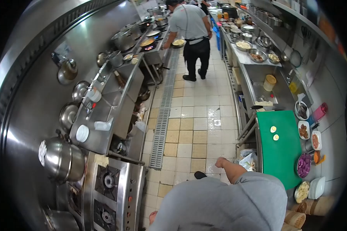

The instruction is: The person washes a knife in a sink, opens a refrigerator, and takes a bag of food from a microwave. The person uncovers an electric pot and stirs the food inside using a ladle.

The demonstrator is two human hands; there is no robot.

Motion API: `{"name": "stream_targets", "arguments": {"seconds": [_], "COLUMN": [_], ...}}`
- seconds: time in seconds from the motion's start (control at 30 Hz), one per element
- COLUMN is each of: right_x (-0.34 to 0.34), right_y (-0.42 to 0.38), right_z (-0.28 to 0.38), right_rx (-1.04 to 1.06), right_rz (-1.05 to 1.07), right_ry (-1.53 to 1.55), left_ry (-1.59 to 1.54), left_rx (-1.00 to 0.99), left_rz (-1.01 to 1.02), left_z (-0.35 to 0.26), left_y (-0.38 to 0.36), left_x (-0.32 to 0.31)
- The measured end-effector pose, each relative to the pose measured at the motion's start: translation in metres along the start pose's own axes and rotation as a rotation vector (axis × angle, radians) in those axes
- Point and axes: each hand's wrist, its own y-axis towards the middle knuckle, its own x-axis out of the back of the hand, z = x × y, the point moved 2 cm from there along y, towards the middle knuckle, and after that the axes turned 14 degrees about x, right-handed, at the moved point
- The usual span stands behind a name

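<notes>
Right hand [219, 162]: one, left of the green cutting board, apart from it; fingers appear curled, nothing seen in them, exact closure too small to tell. Left hand [153, 216]: one, much farther left of the board, mostly hidden by the grey shirt [219, 204]; grip cannot be told.

Green cutting board [275, 154]: one, lying flat, to the right of the right hand and reaching ahead of it; the right hand is the nearer. Long axis runs along the counter, away from the wearer; near end partly behind the shirt.

Pale pieces [276, 137]: two, on the board's far half, well apart from the right hand; roundish, no clear long axis or pointing end.

Knife [273, 108]: one, by appearance, across the board's far end, long axis crosswise.

Bowl of purple pieces [304, 166]: one, at the board's right edge.
</notes>
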Motion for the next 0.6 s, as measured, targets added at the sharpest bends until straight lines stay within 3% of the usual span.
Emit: {"name": "stream_targets", "arguments": {"seconds": [0.1,0.17,0.2,0.27,0.4,0.43,0.47,0.53,0.6], "right_x": [0.046,0.062,0.07,0.097,0.166,0.185,0.21,0.257,0.317], "right_y": [-0.012,0.013,0.024,0.031,0.036,0.044,0.053,0.07,0.082], "right_z": [0.005,0.0,-0.006,0.0,0.012,0.01,0.006,-0.002,-0.01], "right_rx": [-0.028,0.352,0.349,0.45,0.251,0.296,0.345,0.369,0.342], "right_rz": [-0.027,-0.231,-0.229,-0.5,-0.338,-0.381,-0.426,-0.447,-0.463], "right_ry": [0.111,0.197,0.189,0.351,0.643,0.547,0.446,0.526,0.64], "left_ry": [0.019,0.018,0.022,0.02,-0.003,0.069,0.339,0.592,0.632], "left_rx": [-0.001,0.001,0.001,0.012,0.121,0.085,-0.147,-0.398,-0.079], "left_rz": [0.016,0.027,0.035,0.046,0.045,0.053,0.064,0.079,-0.081], "left_z": [-0.045,-0.074,-0.091,-0.126,-0.195,-0.21,-0.227,-0.279,-0.345], "left_y": [-0.003,-0.006,-0.006,-0.005,0.013,0.027,0.036,0.032,0.028], "left_x": [-0.019,-0.034,-0.04,-0.053,-0.065,-0.064,-0.054,-0.071,-0.087]}}
